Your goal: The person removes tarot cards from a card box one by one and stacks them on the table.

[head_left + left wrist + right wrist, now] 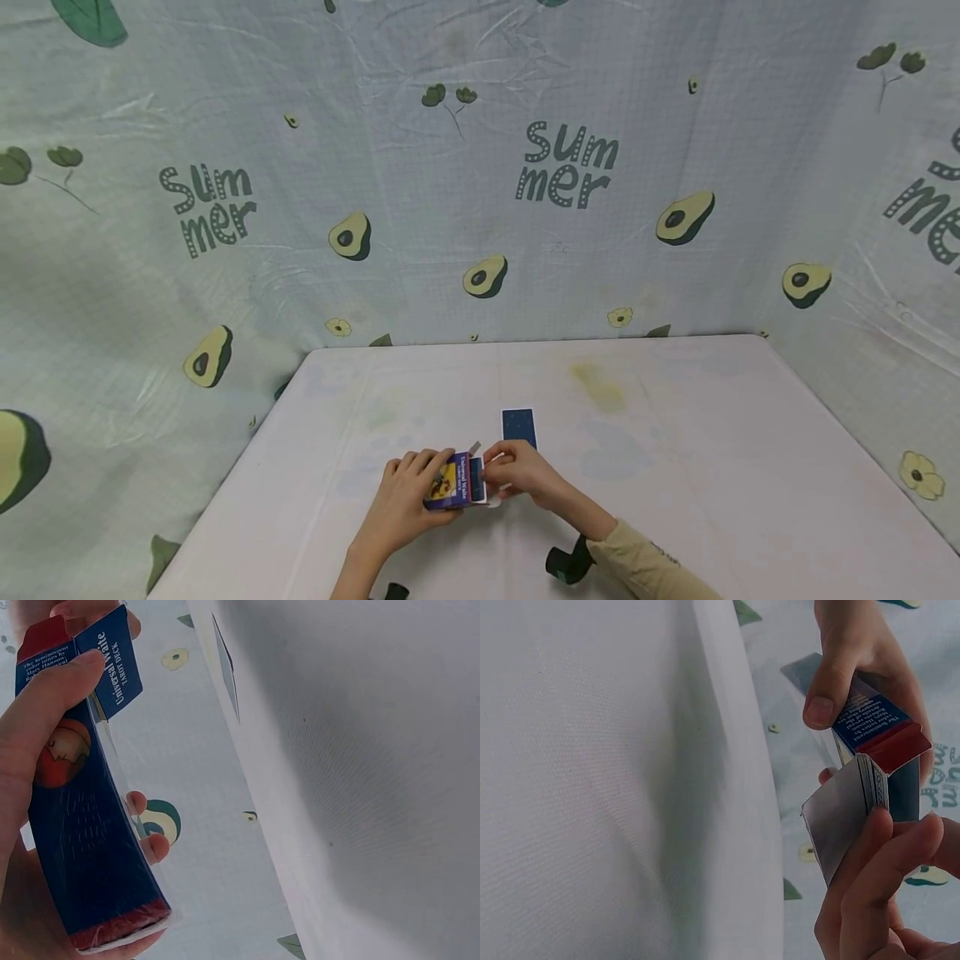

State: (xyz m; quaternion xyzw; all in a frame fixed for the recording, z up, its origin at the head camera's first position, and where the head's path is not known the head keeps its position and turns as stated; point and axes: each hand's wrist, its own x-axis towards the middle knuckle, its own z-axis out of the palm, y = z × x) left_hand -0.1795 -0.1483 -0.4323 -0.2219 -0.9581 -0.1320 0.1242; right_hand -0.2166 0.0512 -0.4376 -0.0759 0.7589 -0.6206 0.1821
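My left hand grips a blue and red tarot deck box above the table, thumb on its narrow printed side. "Universal Waite" is lettered on an open flap in the left wrist view. A stack of cards sticks out of the box's open end, its pale face and layered edges showing in the right wrist view. With curled fingers, my right hand holds the protruding stack by its outer end. A dark blue card or booklet lies on the table just beyond the right hand.
The table has a white cover with faint yellowish and bluish stains. Behind and beside it hangs a pale curtain printed with avocados and lettering. A dark wrist device sits by the right sleeve.
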